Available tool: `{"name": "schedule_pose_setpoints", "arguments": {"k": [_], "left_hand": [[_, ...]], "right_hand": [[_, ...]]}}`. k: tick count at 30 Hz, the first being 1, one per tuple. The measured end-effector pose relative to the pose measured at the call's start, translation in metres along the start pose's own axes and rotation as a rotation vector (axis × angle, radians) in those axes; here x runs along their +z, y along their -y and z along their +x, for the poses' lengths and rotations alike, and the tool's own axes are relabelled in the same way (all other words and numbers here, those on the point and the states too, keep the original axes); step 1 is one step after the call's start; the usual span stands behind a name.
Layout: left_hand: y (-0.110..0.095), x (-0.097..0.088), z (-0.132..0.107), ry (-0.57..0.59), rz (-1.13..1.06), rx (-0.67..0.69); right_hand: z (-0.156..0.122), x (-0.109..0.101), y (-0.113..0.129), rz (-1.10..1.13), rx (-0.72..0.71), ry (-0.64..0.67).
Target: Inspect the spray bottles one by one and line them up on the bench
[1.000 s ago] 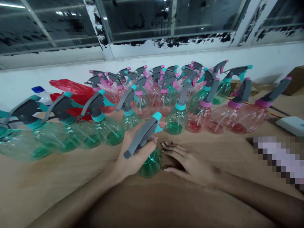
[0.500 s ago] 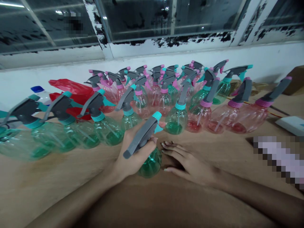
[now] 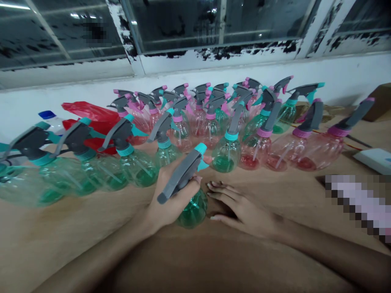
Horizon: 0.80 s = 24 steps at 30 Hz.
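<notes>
Gripping a green spray bottle (image 3: 192, 205) around its neck, the left hand (image 3: 171, 197) holds it upright near the table's (image 3: 76, 228) front edge. The right hand (image 3: 241, 207) lies flat, fingers released, just beside it. Rows of green and pink bottles (image 3: 214, 122) stand toward the back edge.

On table (image 3: 61, 232) near centre, spray bottle (image 3: 191, 207) upright, left hand (image 3: 168, 201) round it, right hand (image 3: 244, 209) flat on table just right of it, rows of bottles (image 3: 214, 122) behind, plastic bag (image 3: 88, 112) behind those at left, flat box (image 3: 374, 159) at far right, window (image 3: 183, 24) behind all.
</notes>
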<state>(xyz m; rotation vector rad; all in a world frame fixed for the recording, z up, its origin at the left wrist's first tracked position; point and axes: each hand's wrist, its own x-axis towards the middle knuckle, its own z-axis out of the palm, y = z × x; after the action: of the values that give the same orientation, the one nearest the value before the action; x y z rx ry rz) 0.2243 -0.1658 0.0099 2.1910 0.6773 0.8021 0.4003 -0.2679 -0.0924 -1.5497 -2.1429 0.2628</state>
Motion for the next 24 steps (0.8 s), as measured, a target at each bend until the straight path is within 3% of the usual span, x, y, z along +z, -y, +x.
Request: {"name": "schedule_pose_setpoints", "arguments": {"k": [14,24], "left_hand": [[0.0010,-0.0006,0.0026,-0.027,-0.003,0.041],[-0.0004,0.0000,0.0006,-0.009,0.003,-0.002]], "right_hand": [[0.0002,0.0013,-0.0005,0.018,-0.018,-0.042],[-0.0001,0.0011,-0.0009,0.009,-0.015,-0.019]]}}
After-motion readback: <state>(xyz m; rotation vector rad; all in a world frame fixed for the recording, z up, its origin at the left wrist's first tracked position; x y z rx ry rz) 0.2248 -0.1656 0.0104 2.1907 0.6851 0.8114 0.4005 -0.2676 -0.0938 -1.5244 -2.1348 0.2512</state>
